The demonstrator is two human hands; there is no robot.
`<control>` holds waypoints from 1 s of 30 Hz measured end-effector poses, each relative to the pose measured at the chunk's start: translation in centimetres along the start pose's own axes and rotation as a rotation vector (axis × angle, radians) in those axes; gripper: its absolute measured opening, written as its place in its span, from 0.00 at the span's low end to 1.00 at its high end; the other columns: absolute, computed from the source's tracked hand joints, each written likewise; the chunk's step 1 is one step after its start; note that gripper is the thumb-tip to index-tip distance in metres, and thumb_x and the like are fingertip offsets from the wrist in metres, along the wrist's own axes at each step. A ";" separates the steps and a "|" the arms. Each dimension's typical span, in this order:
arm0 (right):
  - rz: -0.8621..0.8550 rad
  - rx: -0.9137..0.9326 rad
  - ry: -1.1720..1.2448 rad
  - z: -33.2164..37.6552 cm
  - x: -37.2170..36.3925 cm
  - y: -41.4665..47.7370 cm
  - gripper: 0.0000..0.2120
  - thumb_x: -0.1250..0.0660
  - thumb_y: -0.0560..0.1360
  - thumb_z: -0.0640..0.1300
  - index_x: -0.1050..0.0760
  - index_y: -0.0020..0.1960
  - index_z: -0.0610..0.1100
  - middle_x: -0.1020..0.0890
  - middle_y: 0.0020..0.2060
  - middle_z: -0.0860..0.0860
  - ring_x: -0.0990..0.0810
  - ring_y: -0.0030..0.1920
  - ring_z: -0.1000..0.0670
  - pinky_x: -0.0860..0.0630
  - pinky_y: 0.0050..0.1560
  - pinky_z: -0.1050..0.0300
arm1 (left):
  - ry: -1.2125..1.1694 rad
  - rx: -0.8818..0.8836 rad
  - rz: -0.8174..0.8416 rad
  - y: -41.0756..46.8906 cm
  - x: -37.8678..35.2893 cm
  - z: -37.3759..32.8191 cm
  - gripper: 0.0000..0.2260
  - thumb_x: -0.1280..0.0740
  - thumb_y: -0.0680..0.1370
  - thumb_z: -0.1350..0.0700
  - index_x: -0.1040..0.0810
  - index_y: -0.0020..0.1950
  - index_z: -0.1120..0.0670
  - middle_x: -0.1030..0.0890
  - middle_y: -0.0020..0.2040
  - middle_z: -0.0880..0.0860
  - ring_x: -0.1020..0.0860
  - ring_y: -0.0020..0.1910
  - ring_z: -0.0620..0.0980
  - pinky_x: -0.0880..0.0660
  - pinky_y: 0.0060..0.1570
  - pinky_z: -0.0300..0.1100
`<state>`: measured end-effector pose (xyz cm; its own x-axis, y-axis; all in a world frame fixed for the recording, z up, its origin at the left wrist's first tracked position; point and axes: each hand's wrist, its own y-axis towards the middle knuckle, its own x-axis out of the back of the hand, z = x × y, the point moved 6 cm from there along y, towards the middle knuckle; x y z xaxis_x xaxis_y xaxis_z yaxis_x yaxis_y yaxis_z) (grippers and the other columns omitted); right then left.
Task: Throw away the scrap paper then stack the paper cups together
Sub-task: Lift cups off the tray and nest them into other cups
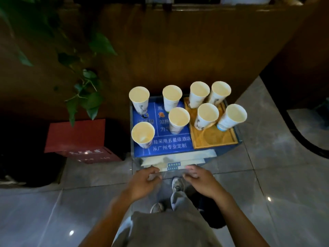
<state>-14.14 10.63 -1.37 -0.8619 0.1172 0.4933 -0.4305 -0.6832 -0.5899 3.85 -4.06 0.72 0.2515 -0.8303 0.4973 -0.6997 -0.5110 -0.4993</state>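
Several white paper cups stand open-topped on a small blue stand [179, 148]; some, like one cup [143, 134], rest on its blue printed top, others, like another cup [207, 115], on a wooden tray [213, 139] at the right. Pale paper sheets [179, 160] hang over the stand's front edge. My left hand [144, 180] and my right hand [201, 180] hover just below the sheets' lower edge, fingers curled toward it. Blur hides whether either hand grips the paper.
A red box [76, 138] sits on the floor left of the stand, under a leafy plant [87, 97]. A dark bin-like shape [26, 166] lies at far left. A wooden partition [178, 50] rises behind the stand. Grey floor tiles [267, 166] surround my feet.
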 end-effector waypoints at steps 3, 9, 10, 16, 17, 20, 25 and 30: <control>-0.047 0.097 -0.009 3.1 4.2 1.2 0.20 0.31 0.75 0.55 0.25 0.64 0.50 0.20 0.61 0.51 0.22 0.61 0.51 0.27 0.64 0.51 | 0.024 -0.056 -0.042 1.6 1.0 -3.9 0.16 0.33 0.77 0.45 0.23 0.63 0.48 0.21 0.58 0.43 0.22 0.57 0.42 0.25 0.56 0.38; -0.079 0.280 -0.122 7.5 12.0 3.0 0.21 0.33 0.74 0.59 0.27 0.66 0.55 0.21 0.63 0.52 0.24 0.64 0.52 0.27 0.63 0.51 | 0.054 -0.181 -0.179 4.8 2.5 -12.1 0.18 0.33 0.75 0.43 0.23 0.63 0.46 0.20 0.60 0.43 0.23 0.59 0.40 0.28 0.57 0.34; -0.087 0.307 -0.152 7.9 13.2 3.2 0.22 0.34 0.74 0.60 0.28 0.66 0.55 0.21 0.63 0.52 0.25 0.64 0.52 0.27 0.63 0.51 | 0.072 -0.187 -0.200 5.4 2.7 -13.3 0.18 0.33 0.75 0.43 0.24 0.63 0.45 0.19 0.60 0.44 0.23 0.59 0.41 0.27 0.58 0.38; -0.174 0.411 -0.220 8.9 19.5 4.3 0.23 0.35 0.74 0.62 0.30 0.66 0.59 0.22 0.64 0.53 0.25 0.62 0.53 0.31 0.53 0.59 | 0.167 -0.215 -0.227 9.3 3.1 -19.5 0.18 0.34 0.74 0.39 0.29 0.63 0.38 0.20 0.61 0.45 0.22 0.56 0.44 0.27 0.50 0.38; -0.180 0.418 -0.234 9.0 20.2 4.6 0.23 0.35 0.74 0.62 0.30 0.67 0.58 0.22 0.64 0.53 0.24 0.62 0.52 0.30 0.53 0.58 | 0.183 -0.231 -0.227 10.0 3.0 -20.4 0.17 0.34 0.74 0.39 0.29 0.63 0.38 0.21 0.61 0.45 0.22 0.55 0.44 0.28 0.47 0.35; -0.224 0.420 -0.279 8.7 22.8 5.8 0.25 0.34 0.74 0.60 0.30 0.69 0.55 0.22 0.64 0.52 0.24 0.62 0.50 0.27 0.56 0.53 | 0.272 -0.297 -0.223 13.2 2.2 -23.2 0.21 0.34 0.74 0.39 0.27 0.65 0.43 0.21 0.61 0.47 0.23 0.57 0.46 0.28 0.50 0.38; -0.313 0.380 -0.338 6.7 25.6 8.5 0.26 0.31 0.73 0.55 0.31 0.69 0.53 0.21 0.64 0.49 0.23 0.62 0.46 0.27 0.56 0.53 | 0.452 -0.307 -0.165 18.7 0.1 -25.3 0.28 0.30 0.72 0.42 0.32 0.70 0.48 0.25 0.68 0.51 0.26 0.65 0.53 0.26 0.62 0.52; -0.295 0.249 -0.407 3.6 25.8 11.7 0.39 0.27 0.67 0.57 0.38 0.74 0.54 0.30 0.71 0.45 0.33 0.70 0.40 0.33 0.68 0.46 | 0.654 -0.241 -0.046 22.3 -2.0 -24.9 0.40 0.27 0.67 0.40 0.41 0.74 0.46 0.33 0.73 0.51 0.31 0.70 0.57 0.29 0.63 0.61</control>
<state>-40.43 3.01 6.76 -0.5208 0.0751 0.8504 -0.5190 -0.8187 -0.2456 -28.92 -8.21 6.29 -0.1166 -0.4659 0.8771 -0.8458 -0.4163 -0.3336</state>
